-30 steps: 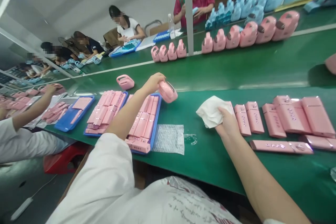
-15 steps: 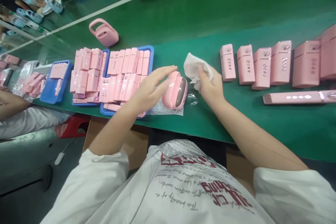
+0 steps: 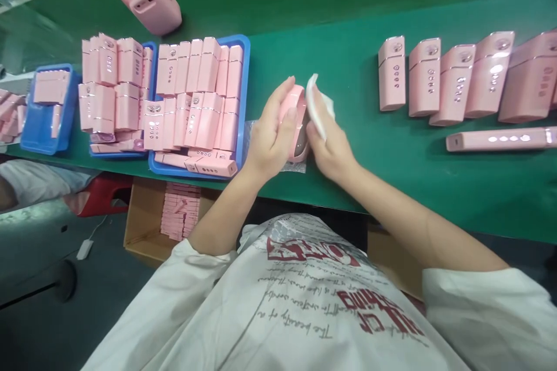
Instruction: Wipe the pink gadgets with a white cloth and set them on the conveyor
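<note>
A rounded pink device with a dark glossy panel stands on a clear plastic bag on the green table. My left hand is wrapped round its left side, thumb across the top. On the other side my right hand presses a folded white cloth close to the dark panel; whether the cloth touches it I cannot tell. To the right of my hands stands a row of several pink box-shaped devices with small oval buttons.
A blue tray full of pink devices is at my left, with another filled tray and a smaller blue tray beyond. A pink handled device stands behind them. One pink device lies flat at right. Below is a cardboard box.
My left hand has closed round the pink device. My right hand has brought the cloth left, up to the device's panel side. The camera view has moved closer to the table.
</note>
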A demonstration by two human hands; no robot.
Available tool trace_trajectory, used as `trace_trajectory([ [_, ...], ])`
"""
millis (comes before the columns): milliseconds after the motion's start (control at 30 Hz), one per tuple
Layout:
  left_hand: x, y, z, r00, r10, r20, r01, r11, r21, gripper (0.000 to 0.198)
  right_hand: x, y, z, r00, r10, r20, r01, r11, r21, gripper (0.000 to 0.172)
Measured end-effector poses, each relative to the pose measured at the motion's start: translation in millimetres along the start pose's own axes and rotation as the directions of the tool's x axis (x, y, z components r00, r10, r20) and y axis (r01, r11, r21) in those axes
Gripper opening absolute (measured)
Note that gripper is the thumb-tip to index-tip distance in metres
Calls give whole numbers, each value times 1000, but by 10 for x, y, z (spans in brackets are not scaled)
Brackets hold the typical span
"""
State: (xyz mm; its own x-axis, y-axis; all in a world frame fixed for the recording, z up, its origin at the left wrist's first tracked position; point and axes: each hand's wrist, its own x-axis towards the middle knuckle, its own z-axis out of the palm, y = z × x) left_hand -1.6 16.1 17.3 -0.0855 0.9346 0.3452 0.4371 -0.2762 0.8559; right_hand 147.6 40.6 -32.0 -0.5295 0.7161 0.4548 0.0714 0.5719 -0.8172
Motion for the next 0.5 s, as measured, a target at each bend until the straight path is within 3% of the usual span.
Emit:
trace_trajectory([
  [67,-4,-31,-12,1000,-20,-18,20,1000,-8,41,6,-66,72,998,61,-34,-61,998,-11,57],
  [200,-5,-115,-60,999,-30,-39,29,999,-37,38,-27,-207,240,1000,-24,7,25,996,-87,57],
  [400,-6,-160,-66,999,-20,-36,17,998,-63,37,341,-45,229,979,172,-106,-181,980,-84,67],
  [500,-9,-158,-78,998,-40,-57,36,996,-76,38,164,-168,304,994,88,-64,-98,979,-180,66],
])
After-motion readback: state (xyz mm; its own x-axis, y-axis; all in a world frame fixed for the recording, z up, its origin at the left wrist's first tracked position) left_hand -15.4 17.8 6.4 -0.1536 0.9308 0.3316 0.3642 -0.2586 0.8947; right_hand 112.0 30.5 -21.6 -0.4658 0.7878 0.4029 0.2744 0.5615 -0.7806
